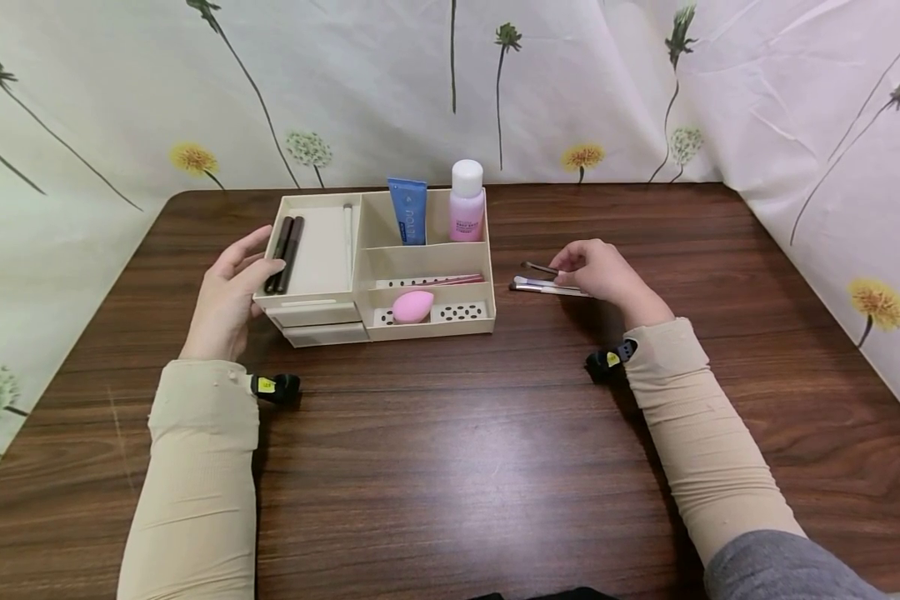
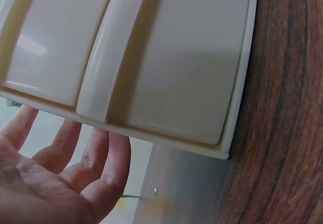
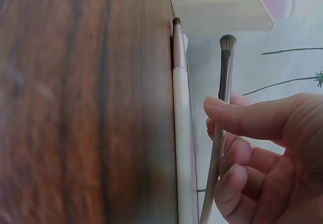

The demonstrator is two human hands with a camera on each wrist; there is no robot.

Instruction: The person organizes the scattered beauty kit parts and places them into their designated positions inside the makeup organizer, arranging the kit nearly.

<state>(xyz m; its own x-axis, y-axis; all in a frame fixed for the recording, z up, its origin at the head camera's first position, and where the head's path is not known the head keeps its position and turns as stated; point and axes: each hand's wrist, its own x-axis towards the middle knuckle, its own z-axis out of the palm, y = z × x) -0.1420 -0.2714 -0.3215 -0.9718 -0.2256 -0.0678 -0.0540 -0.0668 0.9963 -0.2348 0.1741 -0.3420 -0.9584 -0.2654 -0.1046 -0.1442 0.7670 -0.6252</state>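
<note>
your right hand pinches a small makeup brush between thumb and fingers, its dark-haired tip pointing away from you in the right wrist view. the brush is held just above the table, to the right of the box and apart from it. near it, two more brushes lie close together on the wood, tips toward the box.

your left hand grips the left wall of a cream-coloured box, thumb over the rim and fingers along the outside.

the box is divided into sections. in the left tray, two dark pens lie side by side near your thumb, and a pale brush lies along the opposite wall. under that tray are two drawers, fronts facing you; their insides are hidden.

on the right half, the back section holds a blue tube leaning upright and a pink bottle with a white cap. the middle section holds thin reddish sticks. in the front section, a pink egg-shaped sponge sits beside a white patch with black spots.

beyond the table hangs a white cloth printed with flowers.
</note>
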